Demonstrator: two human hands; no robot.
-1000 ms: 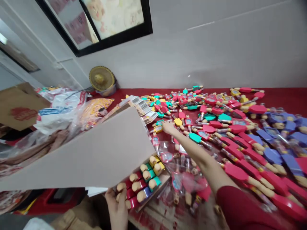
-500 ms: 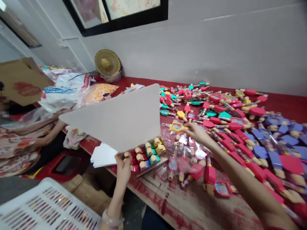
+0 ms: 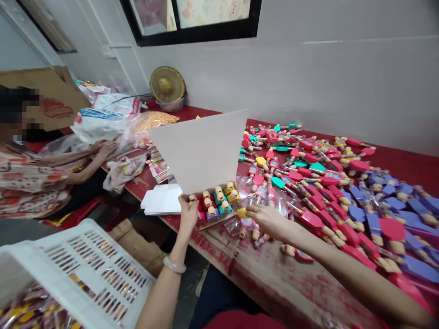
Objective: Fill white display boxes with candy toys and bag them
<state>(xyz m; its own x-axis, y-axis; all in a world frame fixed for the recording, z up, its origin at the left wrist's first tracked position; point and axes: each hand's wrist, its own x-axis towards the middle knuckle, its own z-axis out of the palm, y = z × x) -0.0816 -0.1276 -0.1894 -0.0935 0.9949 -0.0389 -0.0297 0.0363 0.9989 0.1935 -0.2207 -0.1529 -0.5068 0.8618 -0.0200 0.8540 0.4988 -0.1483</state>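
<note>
A display box (image 3: 224, 218) with a raised pale lid (image 3: 202, 153) sits near the table's front edge. In it stand rows of small plastic toys (image 3: 218, 195) with beige knobs up, in red, green, yellow and purple. At the box's left end, my left hand (image 3: 190, 214) has its fingers closed on the edge. Just right of the box, my right hand (image 3: 265, 218) pinches a yellow plastic toy (image 3: 242, 213), mostly hidden by the fingers. Clear plastic wrap and more toys lie beneath and behind that hand.
Piles of loose pink, green and purple toys (image 3: 318, 183) cover the red table's right side. White cards (image 3: 163, 199) lie left of the box. A white crate (image 3: 99, 269) stands lower left. Another person's hands (image 3: 104, 148) are among plastic bags (image 3: 103, 119) further left.
My right hand has brought the yellow toy from the pile down and left to beside the box. My left hand stays at the box's left end. The camera view has shifted.
</note>
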